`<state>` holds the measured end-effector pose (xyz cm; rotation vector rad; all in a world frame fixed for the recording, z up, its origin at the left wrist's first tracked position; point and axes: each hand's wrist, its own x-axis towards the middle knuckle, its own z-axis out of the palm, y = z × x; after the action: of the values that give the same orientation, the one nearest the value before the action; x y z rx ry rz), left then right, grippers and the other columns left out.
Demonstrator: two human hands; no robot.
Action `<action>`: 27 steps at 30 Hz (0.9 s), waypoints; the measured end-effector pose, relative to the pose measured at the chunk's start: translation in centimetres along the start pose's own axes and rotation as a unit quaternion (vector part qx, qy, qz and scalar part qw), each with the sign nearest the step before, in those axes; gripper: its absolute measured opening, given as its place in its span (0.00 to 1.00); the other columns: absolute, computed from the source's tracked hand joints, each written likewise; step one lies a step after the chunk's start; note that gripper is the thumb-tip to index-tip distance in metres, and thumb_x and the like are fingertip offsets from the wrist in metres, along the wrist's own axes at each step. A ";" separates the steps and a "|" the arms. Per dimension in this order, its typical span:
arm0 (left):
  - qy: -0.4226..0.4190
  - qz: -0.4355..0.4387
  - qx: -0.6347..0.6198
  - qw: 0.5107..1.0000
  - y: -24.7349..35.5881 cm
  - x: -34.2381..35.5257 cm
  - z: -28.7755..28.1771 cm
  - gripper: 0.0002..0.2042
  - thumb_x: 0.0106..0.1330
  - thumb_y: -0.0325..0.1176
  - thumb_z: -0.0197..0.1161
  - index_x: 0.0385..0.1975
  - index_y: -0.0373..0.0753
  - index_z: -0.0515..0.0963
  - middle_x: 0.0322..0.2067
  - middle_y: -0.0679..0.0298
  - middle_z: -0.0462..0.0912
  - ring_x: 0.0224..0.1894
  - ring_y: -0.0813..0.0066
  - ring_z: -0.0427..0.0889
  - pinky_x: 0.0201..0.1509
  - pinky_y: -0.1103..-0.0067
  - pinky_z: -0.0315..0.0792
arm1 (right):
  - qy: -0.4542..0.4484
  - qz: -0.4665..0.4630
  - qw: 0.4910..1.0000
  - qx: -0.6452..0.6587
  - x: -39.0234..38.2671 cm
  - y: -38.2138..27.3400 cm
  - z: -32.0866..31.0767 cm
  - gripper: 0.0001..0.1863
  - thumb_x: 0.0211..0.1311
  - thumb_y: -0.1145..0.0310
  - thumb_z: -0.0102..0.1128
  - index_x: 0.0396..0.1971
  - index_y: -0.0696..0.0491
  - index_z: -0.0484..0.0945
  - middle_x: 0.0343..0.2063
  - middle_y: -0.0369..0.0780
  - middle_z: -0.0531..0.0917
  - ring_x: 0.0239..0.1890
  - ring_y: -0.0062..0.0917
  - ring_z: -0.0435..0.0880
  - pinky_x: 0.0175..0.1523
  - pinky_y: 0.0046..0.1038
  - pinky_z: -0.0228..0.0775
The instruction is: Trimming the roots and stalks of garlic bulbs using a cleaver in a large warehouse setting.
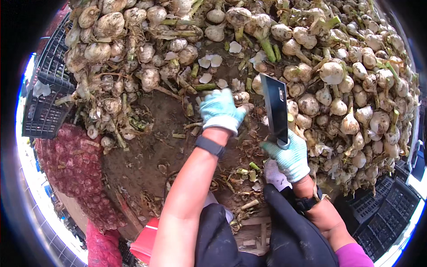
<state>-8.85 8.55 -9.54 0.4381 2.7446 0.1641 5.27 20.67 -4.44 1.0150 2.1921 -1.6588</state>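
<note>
My left hand (220, 110), in a pale teal glove, is closed with its fingers curled, slightly blurred at the tips. A dirt-streaked garlic bulb (241, 97) shows at its thumb side; the grip around it is partly hidden. To the right, my right hand (289, 156), gloved the same way, is wrapped round the handle of a wide-bladed knife (276, 107). The dark blade points up and away, with a rectangular slot near its far end. A large heap of garlic bulbs (331, 73) with stems lies beyond and to the right of both hands.
More garlic (111, 24) is piled at the far left. Black plastic crates (46, 107) stand at the left, and others (387, 209) at the lower right. Red mesh sacks (73, 164) of garlic lie left. Cut stems and peelings (253, 167) litter the ground near my shoes (275, 175).
</note>
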 end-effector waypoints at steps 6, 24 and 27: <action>0.001 0.013 -0.243 0.970 0.8 -0.9 1.4 0.27 0.47 0.38 0.66 0.47 0.38 0.67 0.34 0.48 0.79 0.38 0.53 0.79 0.42 0.67 0.73 | 0.029 -0.066 0.994 -0.077 0.2 -0.6 -1.3 0.13 0.42 0.65 0.69 0.26 0.54 0.77 0.16 0.37 0.75 0.19 0.23 0.74 0.29 0.25 0.67; -0.127 -0.131 -0.742 0.645 -3.2 -10.5 -4.3 0.14 0.63 0.36 0.54 0.44 0.33 0.69 0.32 0.65 0.78 0.32 0.83 0.75 0.37 0.85 0.71 | -0.025 -0.458 0.834 -0.308 -2.4 -3.4 1.1 0.10 0.40 0.70 0.56 0.28 0.51 0.72 0.19 0.37 0.71 0.20 0.30 0.73 0.23 0.31 0.63; -0.109 -0.074 -0.635 0.761 -2.2 -11.0 -6.2 0.15 0.62 0.35 0.57 0.44 0.33 0.70 0.33 0.66 0.77 0.31 0.86 0.74 0.36 0.86 0.70 | -0.016 -0.474 0.836 -0.277 -1.9 -2.6 1.7 0.13 0.36 0.71 0.58 0.28 0.51 0.73 0.18 0.37 0.71 0.20 0.32 0.73 0.23 0.32 0.63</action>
<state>-1.96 2.60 -0.59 -0.1562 1.8029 1.6363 4.60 18.04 -2.02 -0.3374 3.0932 -1.0531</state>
